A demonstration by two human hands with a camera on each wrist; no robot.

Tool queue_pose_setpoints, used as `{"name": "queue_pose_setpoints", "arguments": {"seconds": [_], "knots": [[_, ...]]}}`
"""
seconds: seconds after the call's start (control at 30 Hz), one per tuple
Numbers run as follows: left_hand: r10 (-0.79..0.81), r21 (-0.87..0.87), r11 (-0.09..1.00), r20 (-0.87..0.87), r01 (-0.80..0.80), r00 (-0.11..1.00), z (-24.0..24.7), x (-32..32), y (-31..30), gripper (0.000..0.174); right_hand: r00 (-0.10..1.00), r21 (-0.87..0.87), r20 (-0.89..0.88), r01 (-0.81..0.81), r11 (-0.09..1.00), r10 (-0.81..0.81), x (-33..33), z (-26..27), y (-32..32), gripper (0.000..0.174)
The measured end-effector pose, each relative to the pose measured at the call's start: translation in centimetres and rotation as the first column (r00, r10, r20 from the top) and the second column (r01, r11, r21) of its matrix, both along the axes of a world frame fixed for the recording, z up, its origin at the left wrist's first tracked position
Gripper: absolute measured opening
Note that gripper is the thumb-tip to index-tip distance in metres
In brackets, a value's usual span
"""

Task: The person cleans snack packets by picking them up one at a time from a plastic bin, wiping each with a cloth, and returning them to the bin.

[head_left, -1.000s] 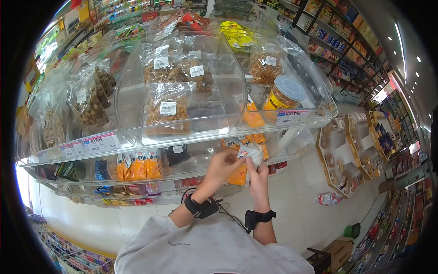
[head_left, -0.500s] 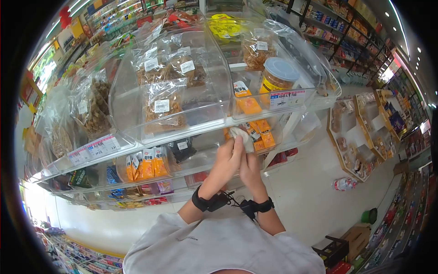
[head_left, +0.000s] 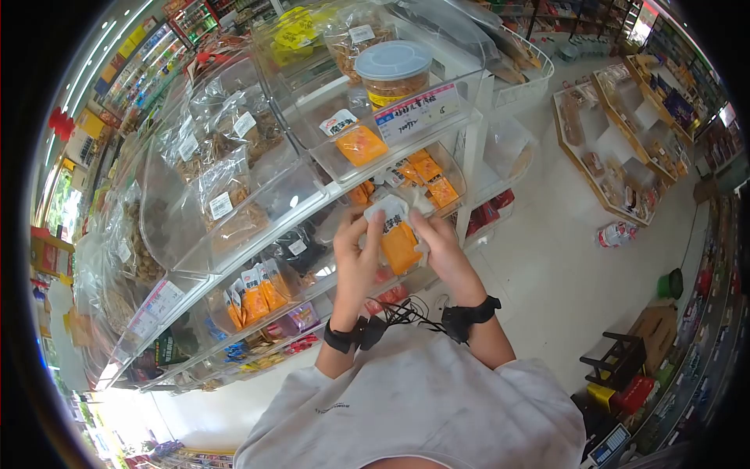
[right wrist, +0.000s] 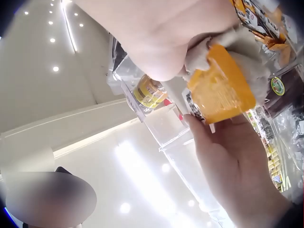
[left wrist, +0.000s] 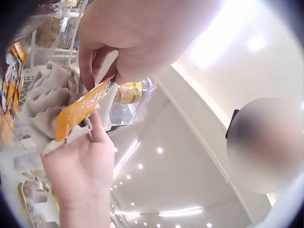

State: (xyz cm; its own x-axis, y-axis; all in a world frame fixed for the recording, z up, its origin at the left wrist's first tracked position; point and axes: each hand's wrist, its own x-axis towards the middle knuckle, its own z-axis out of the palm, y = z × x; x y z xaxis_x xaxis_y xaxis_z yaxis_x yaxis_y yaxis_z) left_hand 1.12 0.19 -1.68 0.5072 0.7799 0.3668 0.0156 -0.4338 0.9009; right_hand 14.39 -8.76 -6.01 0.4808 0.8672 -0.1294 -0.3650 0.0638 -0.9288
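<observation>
My left hand (head_left: 355,246) pinches an orange snack packet (head_left: 400,248) with a white printed top, thumb on its front. To its right, my right hand (head_left: 445,254) holds a crumpled greyish-white cloth (left wrist: 47,104) against the packet. In the left wrist view the packet (left wrist: 83,109) is seen nearly edge-on, with the cloth behind it. The right wrist view shows the packet's orange face (right wrist: 225,90), the cloth (right wrist: 247,61) bunched behind it. Both hands are in front of a clear shelf bin of similar orange packets (head_left: 426,168).
Above the hands, a clear bin holds a lidded plastic jar (head_left: 393,74) and another orange packet (head_left: 359,143) behind a price label (head_left: 416,112). Bagged dried goods (head_left: 223,195) fill the left bins. Low display trays (head_left: 601,148) and a bottle pack (head_left: 616,234) are on the right.
The head view has turned, so the shelf slants and sits further left. My hands, pressed together over the cloth half a second ago, are now apart with the packet's front showing between them.
</observation>
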Motion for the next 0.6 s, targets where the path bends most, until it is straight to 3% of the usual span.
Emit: {"name": "queue_pose_setpoints", "arguments": {"seconds": [0.07, 0.27, 0.37, 0.47, 0.57, 0.6], "knots": [[0.021, -0.029, 0.999, -0.022, -0.021, 1.0, -0.1, 0.2, 0.2, 0.027, 0.991, 0.107, 0.11, -0.083, 0.991, 0.071, -0.7, 1.9, -0.9, 0.041], [-0.009, -0.102, 0.995, 0.002, 0.01, 1.0, -0.1, 1.1, 0.2, 0.029, 0.982, 0.102, 0.173, -0.09, 0.991, 0.072, -0.6, 2.2, -1.4, 0.04], [-0.027, -0.161, 0.986, 0.05, 0.035, 0.998, 0.3, 1.1, 0.1, 0.032, 0.983, -0.051, 0.151, -0.096, 0.994, 0.103, -0.7, 3.9, -2.3, 0.04], [-0.006, -0.206, 0.979, 0.052, 0.017, 0.999, 0.4, 0.7, 0.4, 0.036, 0.99, -0.057, 0.117, -0.072, 0.996, 0.078, -0.6, 2.9, -2.4, 0.043], [0.085, -0.303, 0.951, 0.045, -0.067, 0.995, 0.9, 0.3, 0.3, 0.041, 0.983, 0.01, 0.094, 0.155, 0.988, -0.156, -0.5, 2.0, -2.0, 0.049], [0.125, -0.345, 0.933, 0.043, -0.102, 0.991, 1.1, 0.2, 0.4, 0.043, 0.992, -0.128, 0.061, 0.117, 0.985, -0.11, 0.4, 1.7, -2.0, 0.058]]}}
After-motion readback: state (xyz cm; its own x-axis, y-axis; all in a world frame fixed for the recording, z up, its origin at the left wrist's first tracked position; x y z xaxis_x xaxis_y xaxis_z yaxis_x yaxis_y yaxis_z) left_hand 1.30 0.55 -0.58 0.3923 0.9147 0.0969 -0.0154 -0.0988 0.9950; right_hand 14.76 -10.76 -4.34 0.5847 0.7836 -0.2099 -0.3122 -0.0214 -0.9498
